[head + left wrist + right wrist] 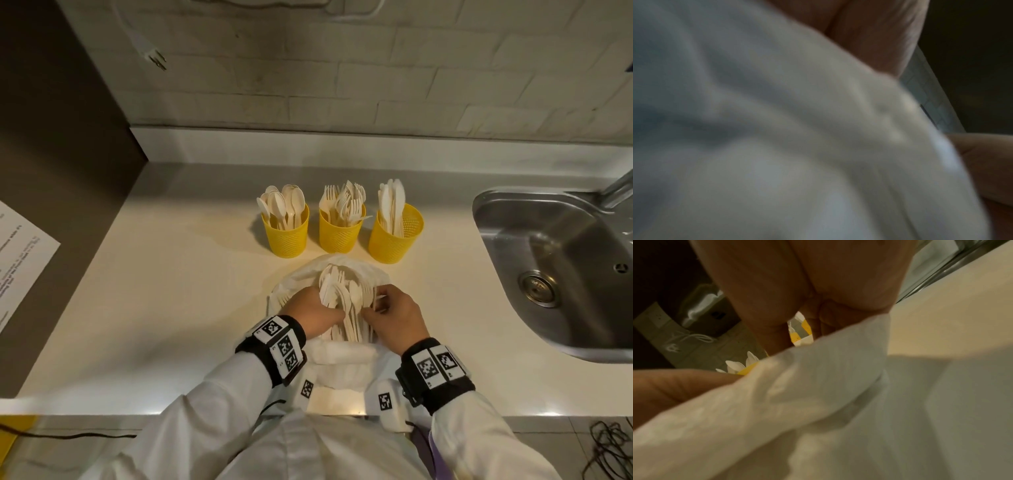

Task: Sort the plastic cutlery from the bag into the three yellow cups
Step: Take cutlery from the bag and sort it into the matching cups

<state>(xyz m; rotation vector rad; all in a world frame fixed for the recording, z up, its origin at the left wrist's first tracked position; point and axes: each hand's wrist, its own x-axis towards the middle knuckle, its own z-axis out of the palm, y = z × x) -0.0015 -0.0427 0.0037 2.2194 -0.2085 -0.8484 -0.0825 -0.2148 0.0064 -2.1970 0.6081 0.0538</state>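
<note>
Three yellow mesh cups stand in a row on the white counter: the left cup (287,240) holds spoons, the middle cup (340,236) forks, the right cup (394,245) knives. Just in front of them lies the open white bag (342,265) with a mixed pile of white cutlery (346,294) on it. My left hand (320,305) reaches in from the left and curls round a bunch of the pile. My right hand (375,305) pinches pieces at the pile's right side. Blurred bag cloth (777,129) (838,402) fills both wrist views, hiding the fingertips.
A steel sink (486,212) with a tap (616,188) is set into the counter at the right. A printed sheet (20,260) lies on a dark surface to the left. Tiled wall stands behind the cups. Cables (609,452) lie on the floor at the lower right.
</note>
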